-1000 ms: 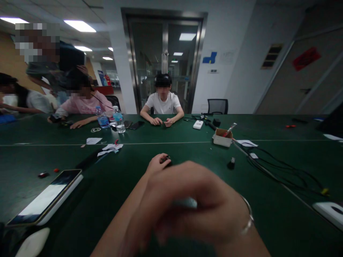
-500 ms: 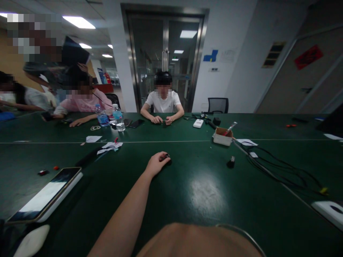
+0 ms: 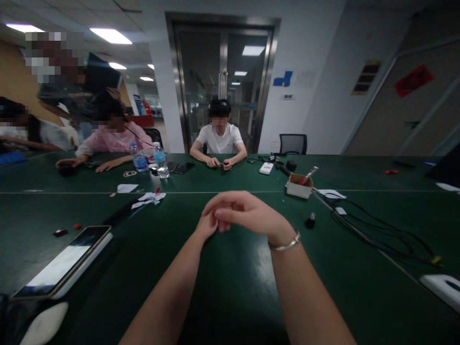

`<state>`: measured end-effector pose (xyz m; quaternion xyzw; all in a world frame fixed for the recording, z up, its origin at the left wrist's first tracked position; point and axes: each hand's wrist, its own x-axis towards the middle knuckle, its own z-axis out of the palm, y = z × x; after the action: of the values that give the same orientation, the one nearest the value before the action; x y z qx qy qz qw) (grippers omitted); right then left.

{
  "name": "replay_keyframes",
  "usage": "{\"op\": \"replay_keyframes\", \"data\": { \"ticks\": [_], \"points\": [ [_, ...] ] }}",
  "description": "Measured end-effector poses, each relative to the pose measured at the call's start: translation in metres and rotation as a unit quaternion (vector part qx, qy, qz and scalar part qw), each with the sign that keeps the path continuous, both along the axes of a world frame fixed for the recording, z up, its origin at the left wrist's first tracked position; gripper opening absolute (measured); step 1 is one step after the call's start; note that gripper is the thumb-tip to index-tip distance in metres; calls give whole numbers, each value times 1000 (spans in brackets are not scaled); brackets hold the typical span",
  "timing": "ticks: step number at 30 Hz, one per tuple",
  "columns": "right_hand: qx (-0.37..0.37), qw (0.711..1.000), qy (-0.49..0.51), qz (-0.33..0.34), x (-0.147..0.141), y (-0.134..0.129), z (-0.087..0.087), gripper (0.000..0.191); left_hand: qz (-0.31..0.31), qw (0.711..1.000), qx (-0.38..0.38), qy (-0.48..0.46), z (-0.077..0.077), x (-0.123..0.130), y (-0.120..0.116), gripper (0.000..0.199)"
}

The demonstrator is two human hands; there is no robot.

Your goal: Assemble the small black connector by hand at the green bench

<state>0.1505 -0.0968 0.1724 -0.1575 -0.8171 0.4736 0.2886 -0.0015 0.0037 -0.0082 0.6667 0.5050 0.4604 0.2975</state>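
Note:
My right hand (image 3: 247,211), with a silver bracelet (image 3: 287,243) at its wrist, arches over my left hand near the middle of the green table (image 3: 237,287). Its fingers are curled and its thumb lies close to them; whatever they grip is hidden. Only the back and wrist of my left hand (image 3: 206,229) show, its fingers being covered by the right. The small dark piece with a metal part, seen in the left hand earlier, is out of sight behind the hands. To the right stands a similar small black piece with a metal top (image 3: 311,220).
A phone (image 3: 68,258) lies on a white box at left. Paper scraps (image 3: 149,199) and water bottles (image 3: 160,160) are beyond it. At right are a small open box (image 3: 299,189) and black cables (image 3: 381,230). Across the table sits a person in white (image 3: 220,139).
My right hand has come up from the bottom edge and now reaches over the left hand, covering its fingers and the dark piece. The left hand has stayed about where it was.

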Motion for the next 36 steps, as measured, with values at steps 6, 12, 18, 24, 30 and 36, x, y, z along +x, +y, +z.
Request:
{"op": "replay_keyframes", "data": {
  "ticks": [6,12,18,24,30,36],
  "points": [
    [-104,934,-133,-315,16,90,-104,31,-59,998,-1,7,-3,-2,4,22],
    [-216,944,-35,-248,10,107,-168,44,-52,998,-9,-32,-5,-3,8,20],
    [-225,936,87,-256,4,112,-187,35,-62,995,-14,-81,-6,-5,11,24],
    [-240,925,136,-261,10,110,-188,35,-63,993,-25,-97,-4,-7,9,26],
    [-256,911,169,-276,15,110,-189,32,-64,995,-31,-65,-4,-8,8,21],
    [-264,906,176,-280,15,113,-192,25,-63,995,-35,-64,-8,-8,11,21]
  ]
}}
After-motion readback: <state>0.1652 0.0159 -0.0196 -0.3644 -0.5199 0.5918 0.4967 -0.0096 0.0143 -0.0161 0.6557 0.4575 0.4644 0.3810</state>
